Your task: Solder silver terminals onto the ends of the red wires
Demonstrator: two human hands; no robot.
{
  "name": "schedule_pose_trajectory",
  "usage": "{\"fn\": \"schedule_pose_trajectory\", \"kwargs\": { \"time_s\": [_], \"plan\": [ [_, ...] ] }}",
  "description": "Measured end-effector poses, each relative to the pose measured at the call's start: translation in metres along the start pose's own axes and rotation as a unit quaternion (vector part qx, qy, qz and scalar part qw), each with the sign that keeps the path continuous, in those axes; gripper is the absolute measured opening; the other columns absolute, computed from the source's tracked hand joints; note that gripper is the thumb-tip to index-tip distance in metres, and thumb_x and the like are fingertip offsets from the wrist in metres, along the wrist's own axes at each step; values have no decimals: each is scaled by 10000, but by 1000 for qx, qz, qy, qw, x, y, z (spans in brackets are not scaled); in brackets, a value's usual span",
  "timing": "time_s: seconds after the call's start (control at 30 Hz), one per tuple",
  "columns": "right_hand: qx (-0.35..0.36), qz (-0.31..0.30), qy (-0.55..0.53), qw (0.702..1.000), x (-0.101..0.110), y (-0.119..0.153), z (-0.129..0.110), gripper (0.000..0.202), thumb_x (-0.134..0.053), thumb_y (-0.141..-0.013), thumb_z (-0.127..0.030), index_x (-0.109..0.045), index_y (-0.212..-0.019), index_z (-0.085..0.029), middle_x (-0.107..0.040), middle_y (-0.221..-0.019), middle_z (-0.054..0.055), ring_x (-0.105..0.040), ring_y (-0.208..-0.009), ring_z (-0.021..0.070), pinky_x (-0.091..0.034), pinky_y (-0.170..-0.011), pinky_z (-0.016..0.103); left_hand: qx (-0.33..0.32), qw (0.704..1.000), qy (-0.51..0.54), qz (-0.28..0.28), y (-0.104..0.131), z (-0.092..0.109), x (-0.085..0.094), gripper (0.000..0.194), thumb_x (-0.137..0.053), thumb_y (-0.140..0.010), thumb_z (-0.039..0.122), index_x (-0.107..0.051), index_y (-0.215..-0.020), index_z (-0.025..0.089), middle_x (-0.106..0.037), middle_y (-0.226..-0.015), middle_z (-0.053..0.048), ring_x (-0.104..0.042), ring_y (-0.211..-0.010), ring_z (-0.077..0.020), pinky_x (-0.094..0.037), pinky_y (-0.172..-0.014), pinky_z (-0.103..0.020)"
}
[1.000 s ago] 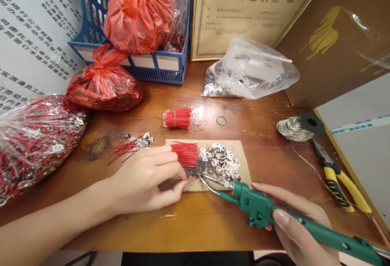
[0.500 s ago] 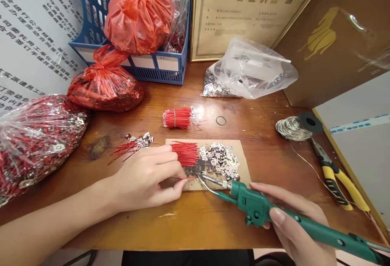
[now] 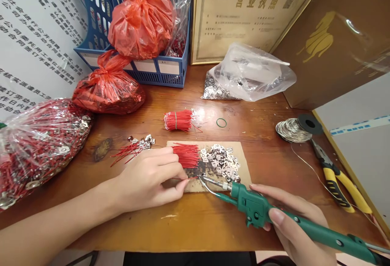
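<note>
Between thumb and forefinger, my left hand (image 3: 155, 176) pinches a short red wire (image 3: 192, 177) over the front of a cardboard sheet (image 3: 244, 170). My right hand (image 3: 300, 221) is wrapped round a green soldering iron (image 3: 254, 206). The iron's metal tip meets the wire's end beside a small metal tab; the exact contact is too small to tell. Cut red wires (image 3: 186, 155) lie side by side on the cardboard behind my left fingers. Right of them is a pile of silvery metal tabs (image 3: 224, 161). Wires with tabs attached (image 3: 134, 148) lie beyond my left wrist.
Behind the cardboard lie a banded red wire bundle (image 3: 178, 120) and a green rubber band (image 3: 221, 123). A solder spool (image 3: 294, 129) and yellow-black pliers (image 3: 335, 180) lie right. Filled bags (image 3: 45, 144) and a blue rack (image 3: 170, 79) stand left and back; a clear bag (image 3: 252, 75) sits behind.
The view has shifted slightly. Both hands keep nearly the same place and hold, with the iron's tip still at the wire's end.
</note>
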State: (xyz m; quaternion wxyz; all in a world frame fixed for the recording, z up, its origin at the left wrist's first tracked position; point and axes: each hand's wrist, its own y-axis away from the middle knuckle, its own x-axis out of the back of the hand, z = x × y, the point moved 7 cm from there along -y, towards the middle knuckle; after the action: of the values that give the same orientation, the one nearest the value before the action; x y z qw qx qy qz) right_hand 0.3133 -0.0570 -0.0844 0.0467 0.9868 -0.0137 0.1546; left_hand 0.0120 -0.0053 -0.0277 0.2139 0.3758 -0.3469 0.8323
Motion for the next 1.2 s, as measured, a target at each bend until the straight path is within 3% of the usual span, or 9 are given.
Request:
{"fn": "schedule_pose_trajectory", "kwargs": {
  "time_s": [0.23,0.77,1.2],
  "plan": [
    [-38,-26,-45,998,-3,-1,4,317,-784,-924,-485,-889,-1146,-285,-843,-898,93,-715,-584,207,-597,-545,259,-1,1000,1,-2,-1,-1,-1,141,-693,-969,135,-693,-842,196,-662,-727,15,-533,-672,-157,-392,-663,-317],
    [2,-35,-54,998,-4,-6,-2,332,-782,-930,-465,-892,-1152,-244,-819,-863,110,-715,-580,222,-594,-488,292,-6,1000,-2,-11,-2,0,1,149,-704,-972,130,-711,-837,192,-653,-703,15,-532,-641,-147,-403,-646,-306],
    [20,-48,-50,997,-7,-6,-7,252,-754,-982,-431,-870,-1186,-339,-801,-799,45,-708,-586,169,-580,-512,209,-2,1000,0,-25,-3,-1,0,146,-711,-972,126,-727,-837,179,-642,-712,16,-512,-659,-145,-396,-638,-305]
  ]
}}
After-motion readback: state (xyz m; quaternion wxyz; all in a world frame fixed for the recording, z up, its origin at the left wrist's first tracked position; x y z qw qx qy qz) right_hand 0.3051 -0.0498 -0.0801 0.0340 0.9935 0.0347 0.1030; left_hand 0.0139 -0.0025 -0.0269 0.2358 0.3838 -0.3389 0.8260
